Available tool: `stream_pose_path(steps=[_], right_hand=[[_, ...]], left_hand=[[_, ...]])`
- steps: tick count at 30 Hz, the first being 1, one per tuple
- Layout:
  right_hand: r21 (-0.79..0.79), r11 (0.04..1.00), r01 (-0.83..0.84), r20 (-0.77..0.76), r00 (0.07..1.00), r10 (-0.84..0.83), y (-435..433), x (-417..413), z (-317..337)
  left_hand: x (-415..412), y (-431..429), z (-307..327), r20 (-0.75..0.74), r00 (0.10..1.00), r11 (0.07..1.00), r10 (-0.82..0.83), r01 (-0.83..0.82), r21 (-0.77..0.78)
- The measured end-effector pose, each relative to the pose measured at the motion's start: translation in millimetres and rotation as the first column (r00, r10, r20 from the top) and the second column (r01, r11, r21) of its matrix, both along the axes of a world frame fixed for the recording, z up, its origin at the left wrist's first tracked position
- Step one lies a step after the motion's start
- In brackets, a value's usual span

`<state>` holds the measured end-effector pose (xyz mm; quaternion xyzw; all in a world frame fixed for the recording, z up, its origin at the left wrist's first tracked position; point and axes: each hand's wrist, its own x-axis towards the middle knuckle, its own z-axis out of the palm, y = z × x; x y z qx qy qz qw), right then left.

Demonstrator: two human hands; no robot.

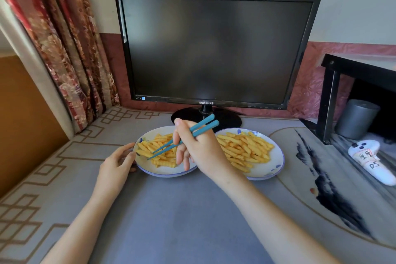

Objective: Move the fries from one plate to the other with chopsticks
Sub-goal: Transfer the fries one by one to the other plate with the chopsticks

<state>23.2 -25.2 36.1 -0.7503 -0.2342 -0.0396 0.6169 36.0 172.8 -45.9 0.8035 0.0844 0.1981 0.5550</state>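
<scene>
Forearms reach in; right hand (pixel 201 152) grips chopsticks (pixel 201 127) over fries (pixel 145 146) on the left plate (pixel 162 172), left hand (pixel 116 163) holding its rim. Next, probably: pinch one fry.

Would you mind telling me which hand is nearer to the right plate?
Right. The right hand, holding the chopsticks, is at the right plate's left rim. The left hand holds the left plate's outer rim, with that plate between.

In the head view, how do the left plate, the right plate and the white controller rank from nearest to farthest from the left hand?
1. Left plate: the left hand holds its rim.
2. Right plate: beside it, further right.
3. White controller: at the far right edge.
</scene>
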Motion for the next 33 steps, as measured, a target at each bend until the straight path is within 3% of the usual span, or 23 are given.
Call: stream_pose_path(steps=[4, 10, 17, 23, 33], right_hand=[[0.033, 0.999, 0.035, 0.006, 0.999, -0.035, 2, -1, -5], [0.201, 0.973, 0.116, -0.001, 0.993, -0.118, -20, -7, 2], [0.277, 0.890, 0.362, 0.034, 0.922, -0.385, -81, -18, 9], [0.288, 0.791, 0.540, 0.030, 0.821, -0.571, -150, -38, 6], [0.136, 0.804, 0.579, -0.074, 0.815, -0.575, -198, -48, -6]], left_hand=[[-1, 0, 1, 0.001, 1.000, 1.000, 0.000, 0.000, -0.004], [0, 1, 0, -0.011, 1.000, 1.000, 0.001, -0.001, -0.024], [-1, 1, 0, -0.011, 1.000, 1.000, 0.013, -0.013, -0.026], [-1, 0, 0, -0.010, 1.000, 1.000, 0.009, -0.010, -0.025], [-1, 0, 0, -0.012, 1.000, 1.000, 0.017, -0.017, 0.002]])
